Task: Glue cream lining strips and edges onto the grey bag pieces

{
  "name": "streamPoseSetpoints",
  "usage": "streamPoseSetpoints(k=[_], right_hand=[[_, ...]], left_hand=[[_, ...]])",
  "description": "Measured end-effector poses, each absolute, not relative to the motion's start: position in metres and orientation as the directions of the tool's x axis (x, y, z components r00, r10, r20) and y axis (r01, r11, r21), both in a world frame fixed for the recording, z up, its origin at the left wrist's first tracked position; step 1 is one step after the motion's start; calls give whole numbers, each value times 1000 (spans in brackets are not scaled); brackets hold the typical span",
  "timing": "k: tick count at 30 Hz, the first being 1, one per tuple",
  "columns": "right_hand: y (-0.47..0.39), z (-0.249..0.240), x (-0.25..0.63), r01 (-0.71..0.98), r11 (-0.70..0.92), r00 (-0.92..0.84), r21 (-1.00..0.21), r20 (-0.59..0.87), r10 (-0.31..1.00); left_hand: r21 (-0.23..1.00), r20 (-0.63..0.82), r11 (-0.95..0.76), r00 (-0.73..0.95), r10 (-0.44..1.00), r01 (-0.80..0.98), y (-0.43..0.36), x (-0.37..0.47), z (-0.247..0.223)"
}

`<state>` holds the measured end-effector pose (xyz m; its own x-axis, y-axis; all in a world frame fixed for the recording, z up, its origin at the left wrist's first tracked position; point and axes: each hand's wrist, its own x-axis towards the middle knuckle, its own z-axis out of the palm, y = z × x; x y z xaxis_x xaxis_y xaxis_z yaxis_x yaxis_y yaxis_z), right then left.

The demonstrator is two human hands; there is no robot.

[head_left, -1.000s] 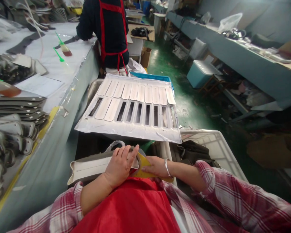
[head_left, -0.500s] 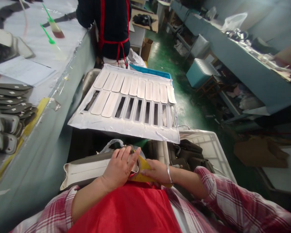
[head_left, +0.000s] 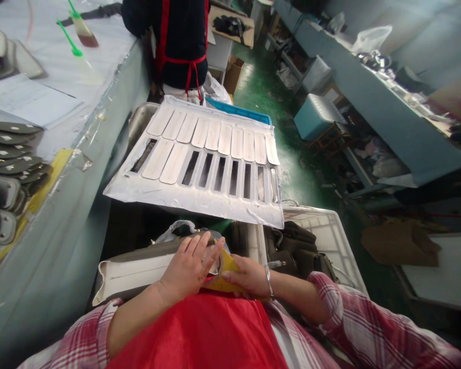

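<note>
My left hand [head_left: 190, 266] lies on the end of an olive bag with a white side panel [head_left: 134, 274], its fingers stretched out and slightly apart. A yellow piece [head_left: 230, 266] sits at the bag's end, and my right hand [head_left: 249, 274] is closed round it, thumb on top. Part of the bag's end is hidden under my left hand. A wrapped handle [head_left: 176, 228] stands up behind the bag. Beyond it a white slotted board [head_left: 200, 193] carries rows of pale oblong strips [head_left: 213, 136].
A white crate [head_left: 341, 241] with dark bags [head_left: 295, 243] stands at the right. On the left, a covered table [head_left: 100, 77] bears stacked olive pieces [head_left: 11, 148] and glue bottles [head_left: 85, 33]. A person in an apron [head_left: 182, 51] stands ahead, beyond the board.
The view has shifted slightly, so the left table sits a little further left. Both hands keep nearly the same places on the bag and yellow piece.
</note>
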<state>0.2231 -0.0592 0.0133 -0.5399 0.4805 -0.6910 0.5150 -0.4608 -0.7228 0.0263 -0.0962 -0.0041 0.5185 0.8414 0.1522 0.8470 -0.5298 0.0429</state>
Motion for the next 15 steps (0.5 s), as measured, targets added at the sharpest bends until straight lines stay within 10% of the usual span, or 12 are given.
streamPoseSetpoints(k=[15], right_hand=[[-70,-10,220,632,-32,-590,-774,-507,628]], left_hand=[[157,7,-573,580,815,804,-94,14,-2]])
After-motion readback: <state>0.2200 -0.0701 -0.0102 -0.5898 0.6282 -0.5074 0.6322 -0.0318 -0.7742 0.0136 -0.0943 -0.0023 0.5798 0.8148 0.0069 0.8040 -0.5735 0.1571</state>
